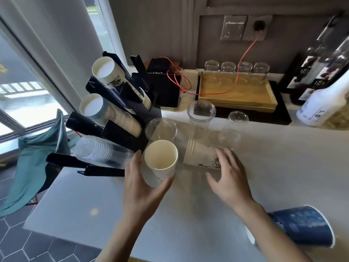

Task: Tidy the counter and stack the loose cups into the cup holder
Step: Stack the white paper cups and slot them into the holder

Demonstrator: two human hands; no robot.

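Observation:
My left hand (140, 188) is shut on a white paper cup (160, 161), held upright near the black cup holder (120, 133). The holder's slanted slots carry stacks of paper cups (105, 71) and a stack of clear plastic cups (102, 151). My right hand (228, 176) hovers open, fingers spread, over a paper cup lying on its side (200, 155). Clear plastic cups stand on the counter: one beside the holder (160, 129), a taller one (201, 118), and two smaller ones (237, 120) behind my right hand. A blue paper cup (300, 225) lies on its side at the right, partly behind my forearm.
A wooden tray (236, 95) with several glass jars stands at the back, next to a black device with an orange cable (164, 89). A white spray bottle (324, 103) and a dark machine are at the right. A teal cloth (35, 157) hangs off the counter's left edge.

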